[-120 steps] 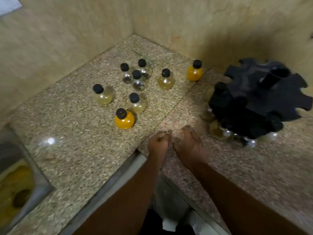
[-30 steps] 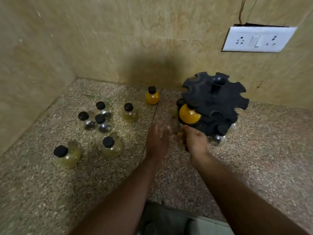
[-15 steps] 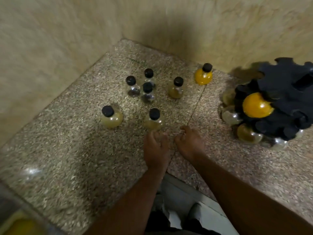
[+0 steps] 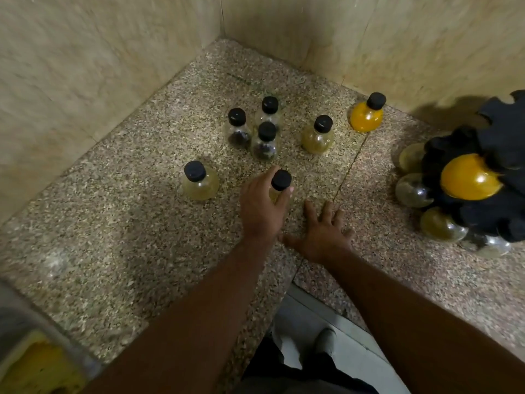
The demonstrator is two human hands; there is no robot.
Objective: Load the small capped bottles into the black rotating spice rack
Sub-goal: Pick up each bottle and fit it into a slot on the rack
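Nearest, the right hand lies flat on the speckled stone desk, fingers straight and spread wide, holding nothing. Just beyond it and to the left, the left hand curls round a small yellowish bottle, thumb and fingers wrapped about the body below its black cap. The hand hides the base, so I cannot tell whether this bottle stands on the desk or is lifted.

Left of it a pale yellow bottle stands upright, apart from the hand. Farther back, three dark-filled bottles stand close together. An olive-yellow bottle stands to their right, and an orange bottle stands near the back wall.

At the right edge, well apart from both hands, the black rack carries a second orange bottle in an upper slot. Clear and amber bottles sit lower down in it.
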